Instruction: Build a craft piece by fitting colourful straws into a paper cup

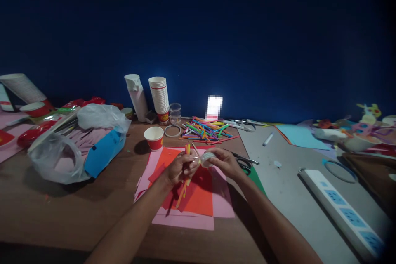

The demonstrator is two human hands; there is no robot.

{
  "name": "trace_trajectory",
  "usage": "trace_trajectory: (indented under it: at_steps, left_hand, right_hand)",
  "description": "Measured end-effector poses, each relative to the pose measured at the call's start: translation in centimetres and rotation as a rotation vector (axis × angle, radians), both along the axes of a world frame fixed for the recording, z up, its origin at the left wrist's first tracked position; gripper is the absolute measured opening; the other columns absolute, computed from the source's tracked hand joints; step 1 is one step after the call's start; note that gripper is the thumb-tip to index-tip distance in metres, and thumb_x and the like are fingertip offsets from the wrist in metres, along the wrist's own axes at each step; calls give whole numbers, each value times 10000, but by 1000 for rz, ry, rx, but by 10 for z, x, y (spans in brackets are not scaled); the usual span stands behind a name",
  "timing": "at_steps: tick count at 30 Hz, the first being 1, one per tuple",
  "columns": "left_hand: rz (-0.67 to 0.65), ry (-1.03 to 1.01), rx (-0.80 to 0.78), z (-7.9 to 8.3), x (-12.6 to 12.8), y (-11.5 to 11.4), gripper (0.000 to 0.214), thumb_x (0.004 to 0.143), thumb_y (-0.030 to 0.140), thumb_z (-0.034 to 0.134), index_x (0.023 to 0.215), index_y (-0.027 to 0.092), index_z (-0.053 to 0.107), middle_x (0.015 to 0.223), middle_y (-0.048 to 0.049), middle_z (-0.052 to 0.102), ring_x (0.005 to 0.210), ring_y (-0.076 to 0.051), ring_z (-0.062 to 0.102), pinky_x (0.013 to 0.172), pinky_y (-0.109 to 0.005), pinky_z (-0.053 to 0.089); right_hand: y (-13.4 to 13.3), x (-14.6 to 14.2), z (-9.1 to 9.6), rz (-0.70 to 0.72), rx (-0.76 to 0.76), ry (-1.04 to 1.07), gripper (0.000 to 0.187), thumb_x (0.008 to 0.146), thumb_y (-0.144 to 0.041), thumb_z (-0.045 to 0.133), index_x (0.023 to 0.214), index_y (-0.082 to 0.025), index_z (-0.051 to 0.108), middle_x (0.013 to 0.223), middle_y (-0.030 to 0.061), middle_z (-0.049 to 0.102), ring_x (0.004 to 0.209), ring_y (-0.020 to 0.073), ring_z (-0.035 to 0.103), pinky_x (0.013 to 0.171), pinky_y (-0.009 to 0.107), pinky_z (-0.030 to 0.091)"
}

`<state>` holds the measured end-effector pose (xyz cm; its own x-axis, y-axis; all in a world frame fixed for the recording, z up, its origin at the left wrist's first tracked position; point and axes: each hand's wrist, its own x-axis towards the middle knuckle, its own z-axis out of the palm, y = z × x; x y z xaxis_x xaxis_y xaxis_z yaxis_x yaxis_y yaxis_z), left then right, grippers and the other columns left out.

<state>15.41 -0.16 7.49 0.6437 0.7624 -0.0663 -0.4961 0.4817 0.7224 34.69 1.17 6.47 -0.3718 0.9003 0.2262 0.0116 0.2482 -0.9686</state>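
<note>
My left hand [183, 168] is closed around a few yellow and orange drinking straws [187, 187], which stick out above and below the fingers. Close beside it, my right hand [223, 161] grips a small roll of transparent tape [208, 158] between thumb and fingers. A thin, pale brownish stick or straw [196, 148] slants up between the two hands; which hand has it I cannot tell. Beneath both hands lie sheets of red and orange paper [202, 198] on top of pink paper [185, 221].
Behind the hands are a paper cup [154, 138], a pile of colourful straws [207, 128] and stacked cups [159, 95]. Scissors [244, 165] lie right of the paper. A plastic bag [58, 159] sits left, a power strip [343, 210] right. A blue partition [198, 41] rises behind.
</note>
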Motion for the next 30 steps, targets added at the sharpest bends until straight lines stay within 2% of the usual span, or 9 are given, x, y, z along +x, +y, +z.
trace_trajectory:
  at_steps: [6, 10, 15, 19, 23, 30]
  left_hand:
    - [47, -81, 26, 2, -2, 2, 235, 751, 209, 524, 571, 156, 382, 459, 67, 373, 308, -11, 262, 311, -130, 216]
    - [28, -40, 16, 2, -3, 4, 236, 747, 207, 529, 570, 150, 383, 480, 60, 390, 311, -3, 261, 302, -124, 187]
    - [0, 39, 10, 0, -2, 4, 201, 747, 197, 521, 595, 146, 399, 483, 61, 406, 306, 0, 265, 312, -124, 178]
    - [-14, 101, 31, 2, 1, 3, 226, 768, 228, 492, 576, 148, 406, 411, 71, 347, 303, -14, 266, 321, -131, 191]
    - [-35, 229, 26, 12, 3, 1, 186, 729, 224, 544, 621, 157, 407, 481, 58, 436, 298, -5, 265, 298, -131, 154]
    - [-101, 515, 128, 35, -3, -4, 140, 718, 222, 550, 665, 158, 436, 465, 60, 459, 292, -9, 277, 295, -134, 150]
  right_hand:
    - [5, 7, -2, -61, -35, 92, 221, 753, -353, 614, 894, -183, 602, 808, 20, 614, 719, 143, 578, 676, 281, 477]
    - [5, 11, -1, 76, -95, 91, 238, 756, -329, 615, 933, -181, 558, 817, 13, 589, 727, 134, 565, 672, 264, 459]
    - [2, 8, 2, 178, -67, -70, 225, 770, -315, 588, 942, -175, 554, 826, 14, 583, 757, 142, 550, 679, 261, 440]
    - [0, 4, 6, 108, 51, -231, 214, 839, -339, 493, 918, -172, 600, 876, 33, 609, 825, 162, 555, 766, 296, 426]
    - [-1, 0, 9, 82, 100, -305, 272, 881, -373, 414, 988, -203, 598, 975, 32, 614, 908, 180, 551, 822, 319, 412]
    - [-5, -2, 11, 152, 30, -256, 329, 873, -453, 410, 1026, -218, 582, 981, 32, 618, 911, 191, 555, 830, 333, 415]
